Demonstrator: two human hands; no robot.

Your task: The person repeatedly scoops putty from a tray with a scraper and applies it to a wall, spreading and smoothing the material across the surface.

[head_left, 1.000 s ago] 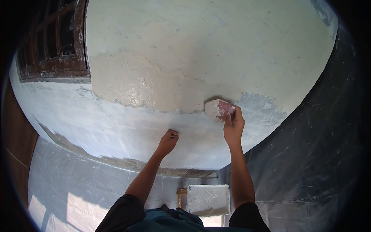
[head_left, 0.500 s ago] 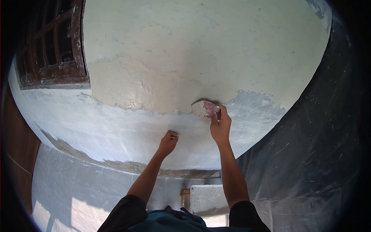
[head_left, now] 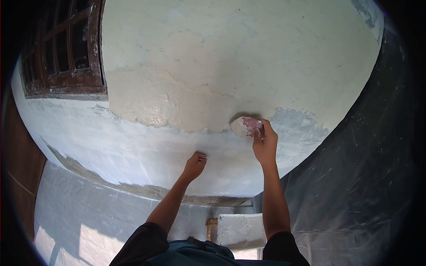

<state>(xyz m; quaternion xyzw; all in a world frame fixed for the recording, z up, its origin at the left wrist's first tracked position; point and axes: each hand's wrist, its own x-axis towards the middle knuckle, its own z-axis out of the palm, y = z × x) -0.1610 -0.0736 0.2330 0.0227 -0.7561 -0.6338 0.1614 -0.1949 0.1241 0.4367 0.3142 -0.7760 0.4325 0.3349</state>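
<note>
My right hand (head_left: pixel 266 144) grips a reddish putty scraper (head_left: pixel 251 125), its face smeared with pale putty. The scraper lies against the wall (head_left: pixel 266 66), along the ragged line where the cream coat meets the whitish lower band. Lower and to the left, my left hand (head_left: pixel 195 164) is closed with its fingers curled, close in front of the whitish part of the wall. Whatever it may hold is hidden inside the fingers. A wet, shiny cream patch (head_left: pixel 155 106) shows up and left of the scraper, and a grey rough patch (head_left: pixel 295 124) to its right.
A brown wooden window (head_left: pixel 66 53) is set in the wall at upper left. Dark plastic sheeting (head_left: pixel 346 164) hangs at the right. Below me, a putty-covered board (head_left: pixel 239 230) rests above the grey tiled floor (head_left: pixel 106 204). Brown wood (head_left: pixel 20 173) borders the left side.
My right hand has moved the scraper a little to the right along the wall. My left hand stays closed in nearly the same place. The view has shifted slightly.
</note>
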